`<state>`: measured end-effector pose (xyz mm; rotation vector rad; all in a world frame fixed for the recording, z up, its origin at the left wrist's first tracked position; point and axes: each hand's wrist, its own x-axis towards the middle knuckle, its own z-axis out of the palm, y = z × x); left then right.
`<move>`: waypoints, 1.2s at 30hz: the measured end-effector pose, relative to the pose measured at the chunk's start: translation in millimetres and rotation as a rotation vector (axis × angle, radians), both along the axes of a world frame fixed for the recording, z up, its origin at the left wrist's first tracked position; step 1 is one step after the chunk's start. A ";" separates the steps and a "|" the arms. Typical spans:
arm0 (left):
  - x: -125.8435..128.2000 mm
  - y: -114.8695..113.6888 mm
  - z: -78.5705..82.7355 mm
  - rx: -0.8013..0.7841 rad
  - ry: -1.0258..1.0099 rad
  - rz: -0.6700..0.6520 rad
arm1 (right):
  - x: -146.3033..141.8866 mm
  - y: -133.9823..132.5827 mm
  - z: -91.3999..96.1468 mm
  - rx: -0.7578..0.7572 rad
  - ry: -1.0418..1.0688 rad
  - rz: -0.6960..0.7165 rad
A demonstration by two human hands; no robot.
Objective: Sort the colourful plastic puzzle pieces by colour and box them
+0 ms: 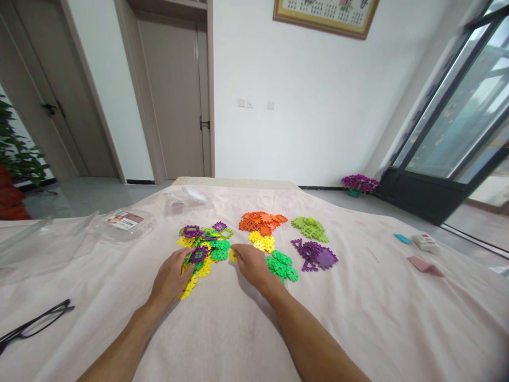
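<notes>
My left hand [172, 277] lies at the near left side of a mixed pile of toy building pieces [219, 250], its thumb and fingers closed around a few of them. A purple square piece [199, 254] and a thin green edge show at those fingertips. To the right of that pile, my right hand [251, 263] pinches a yellow notched disc [233, 255], partly hidden by the fingers. Beyond and beside this hand lie sorted heaps: orange pieces [260, 220], yellow discs [262, 242], green discs [282, 265], lime pieces [310, 229] and purple pieces [318, 255].
A pale pink cloth [214, 329] covers the table. Clear plastic boxes [125, 223] stand at the left, with black glasses [35, 324] nearer. A white block [425, 243], a blue item [403, 239] and a folded pink cloth [425, 266] lie at the right.
</notes>
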<state>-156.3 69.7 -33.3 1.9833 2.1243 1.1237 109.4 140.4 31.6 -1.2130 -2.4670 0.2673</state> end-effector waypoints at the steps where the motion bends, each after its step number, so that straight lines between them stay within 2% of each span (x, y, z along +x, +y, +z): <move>1: 0.3 -0.2 0.4 -0.002 -0.002 0.002 | 4.0 4.7 1.8 -0.005 0.030 -0.072; 5: 0.9 -0.7 1.4 -0.019 -0.005 0.002 | 25.9 21.4 11.2 0.014 0.051 -0.328; 8: 0.7 -0.9 1.3 -0.015 -0.007 0.000 | 39.6 28.2 14.1 0.113 -0.020 -0.413; 10: 0.6 -0.9 1.2 -0.011 -0.003 0.000 | 41.4 28.8 12.4 0.160 -0.056 -0.375; 12: 0.6 -0.8 1.1 -0.011 0.002 0.000 | 36.2 25.9 8.7 0.150 -0.053 -0.262; 17: 1.2 -0.9 1.3 -0.028 0.012 -0.001 | 5.2 7.2 -2.5 0.071 0.016 0.001; 21: 1.5 -0.8 1.5 -0.037 0.018 -0.001 | -20.0 -7.2 -6.6 0.096 -0.016 0.185; 27: 0.0 0.2 -0.2 -0.039 0.015 0.003 | -41.3 -10.5 -10.8 0.175 -0.151 0.127; 36: -1.6 1.9 -2.5 -0.021 0.012 0.001 | -41.5 -7.8 -16.2 0.175 -0.219 0.082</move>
